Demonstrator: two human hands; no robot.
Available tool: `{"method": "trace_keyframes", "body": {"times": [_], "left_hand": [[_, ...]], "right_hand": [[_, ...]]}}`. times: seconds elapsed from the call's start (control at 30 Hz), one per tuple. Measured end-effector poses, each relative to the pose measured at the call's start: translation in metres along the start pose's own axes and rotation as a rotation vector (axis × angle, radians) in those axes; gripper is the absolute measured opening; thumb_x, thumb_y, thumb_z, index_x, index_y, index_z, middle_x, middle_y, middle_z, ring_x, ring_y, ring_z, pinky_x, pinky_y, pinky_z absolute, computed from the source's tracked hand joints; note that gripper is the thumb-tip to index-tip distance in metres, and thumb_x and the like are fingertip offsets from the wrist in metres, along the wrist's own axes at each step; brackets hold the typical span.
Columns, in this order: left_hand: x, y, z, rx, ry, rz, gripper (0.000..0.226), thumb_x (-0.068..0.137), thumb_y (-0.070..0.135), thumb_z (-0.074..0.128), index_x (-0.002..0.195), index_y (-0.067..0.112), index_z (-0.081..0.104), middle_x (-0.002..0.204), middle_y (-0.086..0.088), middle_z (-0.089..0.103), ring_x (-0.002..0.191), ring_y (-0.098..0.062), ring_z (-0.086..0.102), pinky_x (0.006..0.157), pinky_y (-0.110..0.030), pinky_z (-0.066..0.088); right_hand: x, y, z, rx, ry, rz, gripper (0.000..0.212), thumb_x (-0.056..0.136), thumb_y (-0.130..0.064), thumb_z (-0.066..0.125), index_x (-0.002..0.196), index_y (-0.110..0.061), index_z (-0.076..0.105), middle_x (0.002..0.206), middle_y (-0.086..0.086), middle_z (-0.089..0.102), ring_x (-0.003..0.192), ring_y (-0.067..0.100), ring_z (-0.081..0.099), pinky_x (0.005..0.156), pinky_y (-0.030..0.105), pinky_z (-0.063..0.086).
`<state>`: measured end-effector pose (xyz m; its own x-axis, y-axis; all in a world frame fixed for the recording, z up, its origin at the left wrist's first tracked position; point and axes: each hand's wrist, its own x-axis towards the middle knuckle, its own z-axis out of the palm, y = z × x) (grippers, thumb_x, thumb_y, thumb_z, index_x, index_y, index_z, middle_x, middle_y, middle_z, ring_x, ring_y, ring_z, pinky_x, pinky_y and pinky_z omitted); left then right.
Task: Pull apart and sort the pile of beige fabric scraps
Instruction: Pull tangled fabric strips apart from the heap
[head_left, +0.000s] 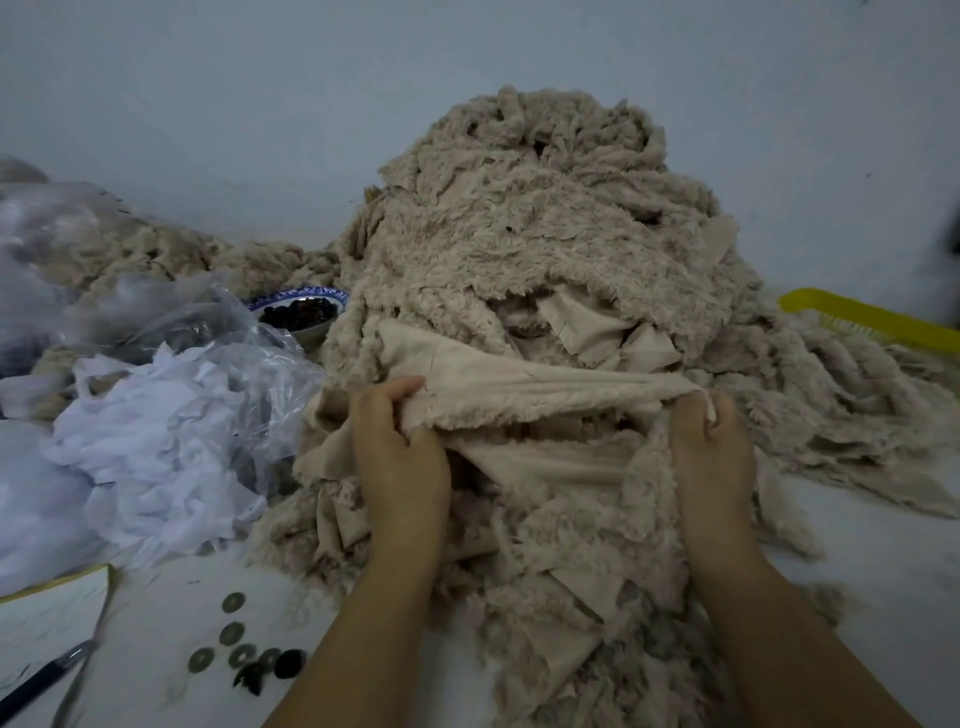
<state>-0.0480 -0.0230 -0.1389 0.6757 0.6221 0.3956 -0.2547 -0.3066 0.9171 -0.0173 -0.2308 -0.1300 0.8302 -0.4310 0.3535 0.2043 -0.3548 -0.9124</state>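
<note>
The left hand (400, 457) and the right hand (709, 452) each grip one end of a beige fabric scrap (530, 395), fingers curled around it, stretched between them over the pile (545, 234) on the white bench (171, 623).

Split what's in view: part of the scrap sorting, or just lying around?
Job: pile of beige scraps; the scrap stretched between left hand and right hand, both gripping it.
Lying about: white scraps, plastic bag, bowl, round discs, pen, yellow basket.
</note>
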Motion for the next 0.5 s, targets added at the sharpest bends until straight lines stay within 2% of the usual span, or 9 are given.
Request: {"method": "trace_keyframes", "body": {"times": [0.07, 0.13, 0.17, 0.23, 0.3, 0.37, 0.43, 0.47, 0.5], "left_hand": [[0.001, 0.000, -0.002, -0.056, 0.090, -0.047, 0.047, 0.090, 0.001, 0.048, 0.099, 0.046, 0.055, 0.111, 0.024, 0.052, 0.104, 0.003, 0.052, 0.091, -0.016, 0.045], [0.006, -0.001, -0.003, -0.158, 0.173, -0.168, 0.029, 0.098, 0.016, 0.049, 0.099, 0.044, 0.059, 0.104, 0.019, 0.063, 0.089, 0.006, 0.060, 0.074, -0.016, 0.050], [0.010, -0.003, -0.006, -0.220, 0.215, -0.252, 0.022, 0.102, 0.023, 0.046, 0.098, 0.039, 0.061, 0.095, 0.016, 0.067, 0.079, 0.003, 0.063, 0.068, -0.022, 0.053], [0.021, -0.005, -0.013, -0.394, 0.234, -0.370, 0.027, 0.107, 0.030, 0.037, 0.095, 0.027, 0.060, 0.078, 0.008, 0.069, 0.064, -0.008, 0.063, 0.057, -0.031, 0.051], [0.024, -0.003, -0.015, -0.455, 0.162, -0.365, 0.032, 0.108, 0.034, 0.036, 0.094, 0.021, 0.061, 0.073, 0.004, 0.070, 0.057, -0.009, 0.060, 0.048, -0.027, 0.048], [0.015, 0.004, -0.009, -0.351, 0.055, -0.295, 0.035, 0.107, 0.035, 0.040, 0.089, 0.020, 0.065, 0.070, 0.006, 0.070, 0.053, -0.006, 0.060, 0.045, -0.020, 0.047], [0.002, 0.010, 0.000, -0.284, -0.098, -0.280, 0.039, 0.107, 0.034, 0.042, 0.083, 0.016, 0.067, 0.065, 0.005, 0.070, 0.048, -0.005, 0.057, 0.044, -0.017, 0.045], [-0.004, 0.011, 0.004, -0.283, -0.214, -0.282, 0.041, 0.106, 0.035, 0.043, 0.081, 0.015, 0.068, 0.066, 0.002, 0.071, 0.049, -0.007, 0.058, 0.045, -0.018, 0.046], [-0.010, 0.013, 0.006, -0.276, -0.336, -0.268, 0.042, 0.106, 0.037, 0.043, 0.080, 0.017, 0.070, 0.069, 0.000, 0.072, 0.052, -0.009, 0.061, 0.048, -0.019, 0.049]], "right_hand": [[0.000, 0.002, 0.001, 0.028, 0.032, 0.037, 0.035, 0.104, -0.017, 0.041, 0.070, -0.018, 0.032, 0.065, 0.000, 0.028, 0.046, 0.002, 0.031, 0.045, 0.019, 0.026], [0.006, 0.004, -0.004, 0.094, 0.088, 0.126, 0.024, 0.104, -0.019, 0.039, 0.082, -0.011, 0.042, 0.072, 0.000, 0.037, 0.056, 0.003, 0.036, 0.056, 0.022, 0.031], [0.011, 0.007, -0.008, 0.123, 0.118, 0.202, 0.019, 0.104, -0.021, 0.037, 0.095, -0.009, 0.049, 0.082, 0.002, 0.047, 0.068, 0.005, 0.046, 0.066, 0.023, 0.036], [0.022, 0.014, -0.017, 0.150, 0.175, 0.351, 0.032, 0.103, -0.023, 0.035, 0.119, -0.004, 0.054, 0.109, 0.012, 0.056, 0.099, 0.023, 0.054, 0.081, 0.028, 0.035], [0.029, 0.016, -0.022, 0.172, 0.167, 0.437, 0.038, 0.102, -0.028, 0.036, 0.126, -0.006, 0.055, 0.120, 0.013, 0.055, 0.106, 0.026, 0.051, 0.083, 0.032, 0.034], [0.024, 0.012, -0.017, 0.238, 0.077, 0.419, 0.029, 0.100, -0.032, 0.043, 0.115, -0.013, 0.059, 0.108, 0.003, 0.059, 0.098, 0.017, 0.055, 0.077, 0.027, 0.040], [0.014, 0.006, -0.012, 0.375, -0.091, 0.386, 0.024, 0.096, -0.028, 0.052, 0.104, -0.011, 0.065, 0.090, -0.004, 0.069, 0.079, 0.005, 0.066, 0.061, 0.017, 0.048], [0.009, 0.002, -0.011, 0.481, -0.194, 0.400, 0.026, 0.092, -0.028, 0.057, 0.104, -0.009, 0.069, 0.090, -0.006, 0.073, 0.079, 0.002, 0.069, 0.064, 0.017, 0.052], [0.006, -0.001, -0.009, 0.589, -0.281, 0.442, 0.030, 0.087, -0.029, 0.062, 0.107, -0.009, 0.071, 0.097, -0.004, 0.076, 0.088, 0.007, 0.072, 0.075, 0.024, 0.056]]}}
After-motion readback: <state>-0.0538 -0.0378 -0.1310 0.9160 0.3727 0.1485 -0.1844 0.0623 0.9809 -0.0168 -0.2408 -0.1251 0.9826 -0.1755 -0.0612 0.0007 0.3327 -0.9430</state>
